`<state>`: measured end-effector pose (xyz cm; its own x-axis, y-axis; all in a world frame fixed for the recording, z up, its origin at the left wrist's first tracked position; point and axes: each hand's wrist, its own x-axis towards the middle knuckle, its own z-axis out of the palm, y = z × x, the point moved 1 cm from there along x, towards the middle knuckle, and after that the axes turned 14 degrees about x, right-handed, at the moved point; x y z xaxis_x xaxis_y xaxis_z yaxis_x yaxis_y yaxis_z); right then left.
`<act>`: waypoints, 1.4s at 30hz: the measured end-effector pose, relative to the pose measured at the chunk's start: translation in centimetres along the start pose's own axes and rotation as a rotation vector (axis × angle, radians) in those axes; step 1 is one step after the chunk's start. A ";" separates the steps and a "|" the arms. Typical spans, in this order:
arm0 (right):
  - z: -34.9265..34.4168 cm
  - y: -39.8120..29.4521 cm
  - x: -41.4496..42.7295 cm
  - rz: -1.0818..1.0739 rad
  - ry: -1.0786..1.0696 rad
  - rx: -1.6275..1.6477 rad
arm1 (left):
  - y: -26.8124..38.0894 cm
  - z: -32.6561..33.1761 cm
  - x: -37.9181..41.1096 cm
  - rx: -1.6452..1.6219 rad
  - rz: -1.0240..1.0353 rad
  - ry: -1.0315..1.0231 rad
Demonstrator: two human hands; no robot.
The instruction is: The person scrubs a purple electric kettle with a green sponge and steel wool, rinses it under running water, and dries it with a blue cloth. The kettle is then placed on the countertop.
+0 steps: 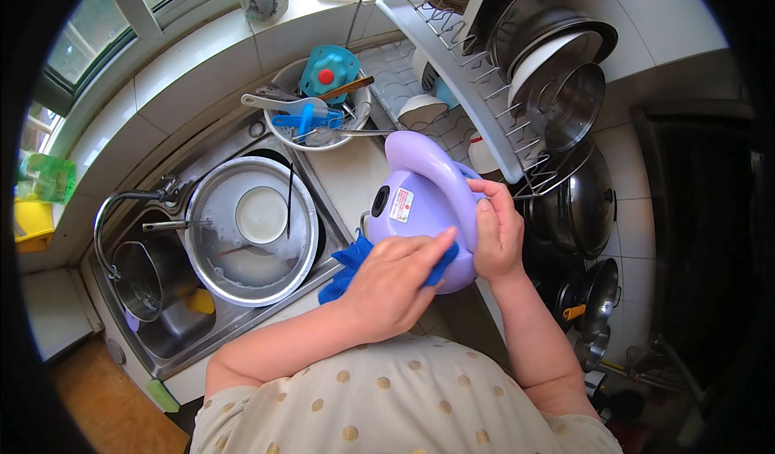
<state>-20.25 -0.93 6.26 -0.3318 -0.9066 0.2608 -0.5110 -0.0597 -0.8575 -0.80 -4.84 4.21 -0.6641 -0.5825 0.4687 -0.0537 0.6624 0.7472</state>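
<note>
A purple plastic kettle (418, 200) with a thick curved handle is held tilted in front of me, over the counter's edge. My right hand (499, 233) grips it on the right, thumb and fingers at the base of the handle. With my left hand (396, 281) I hold a blue cloth (346, 272) flat against its lower side. Part of that cloth trails out to the left, beneath the fingers. A small label with writing and a dark oval part show on the kettle's body.
Left is a steel sink (227, 327) holding a metal basin (194, 224) of sudsy water and a dark pot (142, 278), beneath a curved tap (103, 224). Behind stands a colander (363, 106) of utensils. A wire dish rack (478, 85) with pans and bowls rises to the right.
</note>
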 end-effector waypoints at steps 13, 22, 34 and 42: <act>0.1 -0.6 0.3 0.016 0.007 -0.017 | 0.5 3.2 -0.4 0.053 0.235 0.059; 0.2 -0.3 0.4 -0.033 0.035 -0.018 | -3.5 -2.9 0.6 -1.308 -0.758 0.520; 0.1 0.1 0.1 0.000 0.058 0.008 | -3.2 -1.5 6.2 0.353 -0.370 -0.183; 0.0 0.3 0.0 -0.054 0.088 -0.070 | -7.2 2.6 10.1 0.361 -0.520 -0.194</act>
<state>-20.37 -0.98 6.00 -0.3693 -0.8625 0.3460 -0.5827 -0.0751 -0.8092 -9.04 -14.28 2.37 -0.6047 -0.7959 -0.0296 -0.6279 0.4535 0.6326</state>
